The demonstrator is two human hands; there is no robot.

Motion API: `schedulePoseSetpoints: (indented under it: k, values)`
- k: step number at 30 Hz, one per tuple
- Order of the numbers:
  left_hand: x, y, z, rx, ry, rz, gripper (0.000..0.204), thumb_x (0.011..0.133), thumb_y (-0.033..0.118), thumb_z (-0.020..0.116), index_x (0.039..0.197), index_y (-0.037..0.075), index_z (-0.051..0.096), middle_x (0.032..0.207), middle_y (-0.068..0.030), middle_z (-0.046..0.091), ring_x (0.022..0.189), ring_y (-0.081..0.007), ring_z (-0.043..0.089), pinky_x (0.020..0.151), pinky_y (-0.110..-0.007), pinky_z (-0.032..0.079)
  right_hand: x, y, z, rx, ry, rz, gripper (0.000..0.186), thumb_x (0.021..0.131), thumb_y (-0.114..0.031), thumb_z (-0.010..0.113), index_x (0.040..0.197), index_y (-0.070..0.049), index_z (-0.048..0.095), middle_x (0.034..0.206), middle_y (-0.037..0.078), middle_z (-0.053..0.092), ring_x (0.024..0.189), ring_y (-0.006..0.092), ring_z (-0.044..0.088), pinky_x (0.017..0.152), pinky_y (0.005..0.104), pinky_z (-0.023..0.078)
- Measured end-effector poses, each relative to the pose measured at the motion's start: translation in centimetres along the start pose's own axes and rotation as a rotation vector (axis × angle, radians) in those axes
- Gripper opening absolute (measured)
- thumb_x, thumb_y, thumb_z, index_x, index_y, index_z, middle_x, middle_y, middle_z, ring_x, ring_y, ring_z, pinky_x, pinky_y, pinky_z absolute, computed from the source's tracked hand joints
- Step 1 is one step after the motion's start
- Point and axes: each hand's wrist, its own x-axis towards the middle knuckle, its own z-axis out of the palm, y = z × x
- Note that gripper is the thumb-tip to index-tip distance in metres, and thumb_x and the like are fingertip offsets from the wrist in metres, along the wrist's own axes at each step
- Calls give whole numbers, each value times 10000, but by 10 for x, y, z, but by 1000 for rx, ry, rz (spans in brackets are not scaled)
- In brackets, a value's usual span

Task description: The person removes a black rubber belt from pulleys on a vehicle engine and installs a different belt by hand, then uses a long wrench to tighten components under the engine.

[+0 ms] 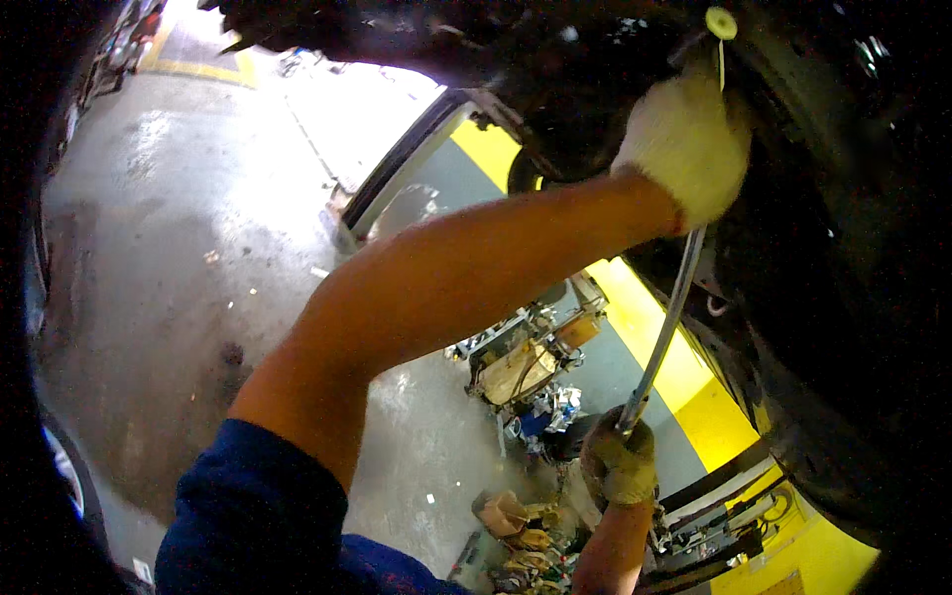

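Observation:
My left hand (686, 149), in a pale work glove, is raised to the dark vehicle underside (585, 79). It is closed at the upper end of a long metal bar (666, 332); the fingers and the bar's tip are mostly hidden. Lower down, my right hand (623, 464), in a soiled glove, is wrapped round the bar's bottom end. The bar slants up between both hands. Just above my left hand is a small round yellow piece (721, 23) with a thin pale strip below it.
Dark vehicle parts fill the top and right. Below are a cluttered work cart (521, 372), a heap of brown gloves or rags (511, 526) and a rack of tools (714, 531). A yellow and grey wall (684, 392) stands behind; the grey floor (188, 268) has small scraps on it.

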Motion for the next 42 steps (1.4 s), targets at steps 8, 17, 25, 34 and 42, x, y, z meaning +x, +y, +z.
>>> schedulePoseSetpoints:
  k: [8,17,25,34,42]
  values:
    - [-195,-58,-121,136,-719,-500,324,978,228,498,1225,18,496,881,-251,652,865,-448,648,706,-515,501,-100,190,46,586,-580,874,161,789,-93,724,808,-104,565,684,14,559,522,142,509,445,296,367]
    - [-498,-110,-542,1065,-924,-1602,463,923,341,547,1252,17,585,1151,-250,649,1107,-406,615,961,-446,479,-266,396,159,-149,-187,1099,204,907,-251,633,856,-62,577,572,31,508,440,163,502,414,345,431]
    - [-508,104,-785,2020,-1151,-2021,448,864,348,505,1020,-30,688,1034,-271,674,1028,-401,637,885,-465,486,-282,737,163,-837,-1461,909,179,775,-200,696,905,-78,713,822,101,702,766,232,692,645,366,558]
    - [-507,13,-661,1655,-546,-2110,340,950,262,512,1110,-20,615,860,-55,628,707,-143,565,655,-298,458,-460,771,89,-1018,-812,1818,349,843,-290,632,1121,-101,724,1191,126,692,1067,254,683,858,387,549]
    - [-680,-63,-527,663,-117,-2333,264,964,276,545,1093,62,630,945,-33,650,851,-177,606,772,-314,472,-280,671,145,-533,-495,1390,470,871,-413,625,1146,-32,654,1046,200,700,999,358,667,895,402,504]
